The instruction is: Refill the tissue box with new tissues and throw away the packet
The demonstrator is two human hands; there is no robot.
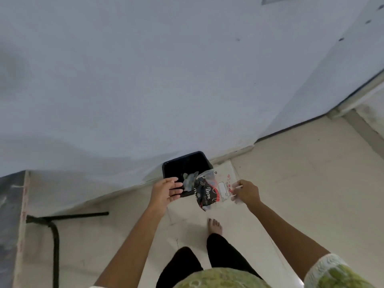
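The empty tissue packet [209, 191], clear plastic with black, red and white print, hangs over the near right corner of a black bin [166, 170]. My right hand [247, 193] pinches the packet's right edge. My left hand [168, 192] hovers by the bin's near rim with fingers spread, holding nothing; whether it touches the rim I cannot tell. Some crumpled pale waste [190, 179] lies inside the bin. The tissue box is not in view.
The bin stands on a pale tiled floor [291, 183] against a white wall [166, 80]. A black metal table leg [55, 235] and a grey table edge [10, 225] are at the left. My bare foot [215, 226] stands just behind the bin.
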